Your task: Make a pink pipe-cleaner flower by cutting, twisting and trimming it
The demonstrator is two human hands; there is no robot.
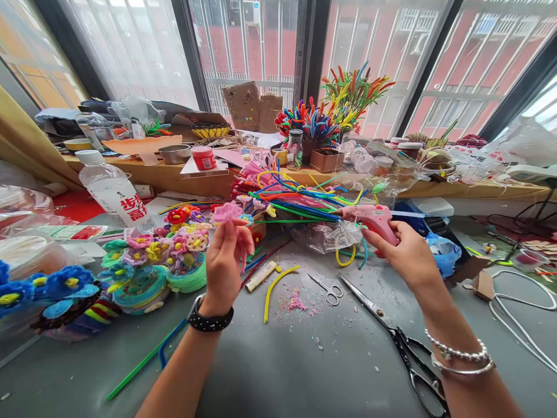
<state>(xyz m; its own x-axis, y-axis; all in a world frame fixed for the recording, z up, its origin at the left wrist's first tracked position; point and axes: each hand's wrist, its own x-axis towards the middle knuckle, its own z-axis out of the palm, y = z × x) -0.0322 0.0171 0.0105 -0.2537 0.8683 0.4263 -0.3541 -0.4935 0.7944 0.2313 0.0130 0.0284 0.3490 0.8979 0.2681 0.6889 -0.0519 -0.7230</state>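
A pink fuzzy flower (228,212) is pinched in the fingertips of my left hand (227,255), raised above the grey table. A pink strip hangs below the fingers, apparently its stem. My right hand (404,249) is wrapped round the handle of a pink glue gun (375,220), its nozzle pointing left toward the heaped pipe cleaners (300,200). Below and between the hands lie a bent yellow pipe cleaner (275,290), a lighter (261,276), small scissors (329,289) and pink fluff scraps (296,301).
Large black-handled scissors (394,331) lie near my right forearm. Pots of fuzzy flowers (141,284) and a water bottle (111,188) stand at left. White cable (517,307) loops at right. A cluttered wooden ledge (195,181) runs along the window.
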